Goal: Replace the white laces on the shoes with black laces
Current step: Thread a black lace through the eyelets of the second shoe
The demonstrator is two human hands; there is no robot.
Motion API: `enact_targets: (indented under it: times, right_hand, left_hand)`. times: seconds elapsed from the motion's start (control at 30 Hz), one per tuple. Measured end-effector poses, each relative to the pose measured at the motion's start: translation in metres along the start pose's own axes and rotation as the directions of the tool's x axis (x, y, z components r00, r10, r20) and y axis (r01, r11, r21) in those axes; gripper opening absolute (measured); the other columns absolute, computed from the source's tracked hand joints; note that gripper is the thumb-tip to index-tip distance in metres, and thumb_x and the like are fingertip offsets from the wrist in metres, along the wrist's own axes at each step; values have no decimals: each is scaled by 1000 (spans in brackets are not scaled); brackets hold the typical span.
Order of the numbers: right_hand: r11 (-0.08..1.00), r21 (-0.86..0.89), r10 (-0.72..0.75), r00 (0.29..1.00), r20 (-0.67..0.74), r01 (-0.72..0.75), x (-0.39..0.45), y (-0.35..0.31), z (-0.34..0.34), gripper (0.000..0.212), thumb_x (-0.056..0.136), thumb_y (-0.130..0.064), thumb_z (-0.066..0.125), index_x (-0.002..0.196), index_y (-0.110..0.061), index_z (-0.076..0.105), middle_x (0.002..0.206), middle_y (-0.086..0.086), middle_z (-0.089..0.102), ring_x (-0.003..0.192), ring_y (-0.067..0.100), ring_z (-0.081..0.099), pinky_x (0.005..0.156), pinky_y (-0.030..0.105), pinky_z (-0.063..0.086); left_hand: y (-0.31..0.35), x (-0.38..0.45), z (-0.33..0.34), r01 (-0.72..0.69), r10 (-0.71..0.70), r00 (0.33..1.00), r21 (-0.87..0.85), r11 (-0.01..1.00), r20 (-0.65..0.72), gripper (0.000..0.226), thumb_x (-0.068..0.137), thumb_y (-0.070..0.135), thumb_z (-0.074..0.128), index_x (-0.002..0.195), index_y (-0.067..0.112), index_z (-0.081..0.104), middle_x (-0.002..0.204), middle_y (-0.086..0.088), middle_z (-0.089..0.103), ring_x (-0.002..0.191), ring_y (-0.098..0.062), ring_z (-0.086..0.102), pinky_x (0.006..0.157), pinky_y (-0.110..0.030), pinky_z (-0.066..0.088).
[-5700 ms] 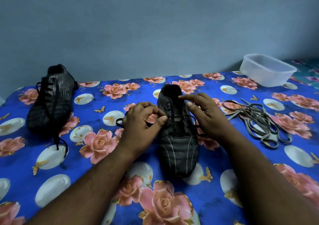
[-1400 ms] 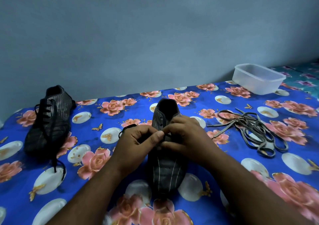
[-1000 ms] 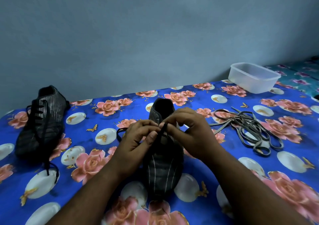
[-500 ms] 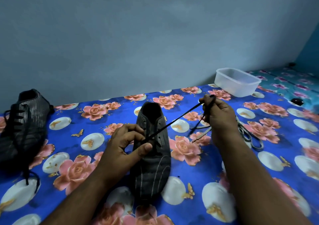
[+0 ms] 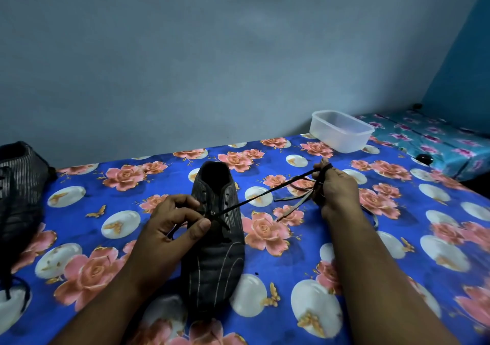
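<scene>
A dark striped shoe [image 5: 216,252] lies in the middle of the floral cloth, toe towards me. A black lace [image 5: 265,196] runs taut from an eyelet on its left side up and right to my right hand [image 5: 335,193], which grips the lace, wrapped round its fingers. My left hand [image 5: 172,222] rests against the shoe's left side with fingers curled, pinching the lace's other end by the eyelets. The removed pale laces [image 5: 297,203] lie partly under my right hand. A second dark shoe [image 5: 18,185] with black laces sits at the far left, cut by the frame edge.
A clear plastic tub [image 5: 342,130] stands at the back right near the wall. The blue floral cloth [image 5: 437,238] covers the surface. Beyond its right edge lies a turquoise floral surface [image 5: 437,143] with a small dark object [image 5: 424,158].
My right hand has pulled the black lace out from the shoe up and to the right, drawing it taut. The left hand stays at the eyelets. The view has swung right.
</scene>
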State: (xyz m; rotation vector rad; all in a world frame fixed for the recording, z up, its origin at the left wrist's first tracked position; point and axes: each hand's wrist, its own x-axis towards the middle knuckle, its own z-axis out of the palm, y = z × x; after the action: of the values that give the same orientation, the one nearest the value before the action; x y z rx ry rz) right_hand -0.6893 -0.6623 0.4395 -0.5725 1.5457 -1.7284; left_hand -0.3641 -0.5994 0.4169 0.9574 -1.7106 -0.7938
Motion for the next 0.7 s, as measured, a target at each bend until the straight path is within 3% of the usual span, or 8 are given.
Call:
enact_targets:
  times: [0.1,0.2,0.27,0.3,0.37,0.5,0.57,0.7]
  right_hand:
    - [996,-83,-33,999,22,34,-4,-3,5,12,99,-18,62,110,-17,68,90,11,75,49,12,57,45,25,44]
    - [956,-255,-132,989,71,145,-14,-5,11,63,91,-4,60,147,-26,41,120,8,69,92,23,71,72,40,61]
    - [798,-481,-319,932,173,363,-30,-5,18,74,86,-1,57,151,-29,34,137,-1,55,119,23,59,97,39,51]
    - [676,-548,-426,868,254,492,-41,-4,21,74,84,0,57,150,-27,38,141,-1,51,128,21,51,104,34,42]
    - [488,-454,-574,667,476,745,-62,-6,30,63,82,0,60,141,-22,51,140,-3,53,132,17,46,111,34,35]
    - [323,-121,-418,256,872,939,-98,0,47,28,97,-43,58,119,-30,70,116,-24,64,117,3,51,102,31,40]
    - [266,-115,-300,195,934,957,-107,9,54,29,97,-51,56,113,-33,72,109,-20,67,112,6,51,97,37,42]
    - [336,-92,-286,194,938,937,-107,15,57,17,97,-41,62,92,-27,68,86,-13,62,92,9,51,85,40,45]
  left_hand:
    - [1,1,2,-18,18,999,12,1000,-32,5,83,22,71,83,24,75,107,5,62,106,-8,60,90,-9,41]
    - [1,2,3,-15,16,998,18,1000,-61,7,84,24,71,86,29,75,107,8,62,106,-9,60,88,-8,41]
    - [1,1,3,-9,11,998,26,1000,-69,7,84,26,70,86,31,75,107,11,62,107,-9,60,88,-7,41]
    - [0,2,3,-8,10,997,28,1000,-72,6,84,26,70,85,30,75,107,11,62,107,-9,60,88,-7,41]
    - [0,1,3,-5,7,997,26,1000,-78,3,86,26,73,85,29,74,106,11,61,107,-10,60,88,-7,40]
    - [0,2,4,-12,16,997,56,998,-73,2,85,27,72,84,28,72,106,11,60,108,-13,59,90,-11,42]
    - [0,1,3,-25,30,998,93,995,-57,9,85,35,72,83,27,71,107,10,59,109,-17,59,92,-16,42]
    - [0,1,4,-34,43,997,124,992,-65,13,86,36,70,80,25,69,106,9,59,107,-16,59,91,-15,42]
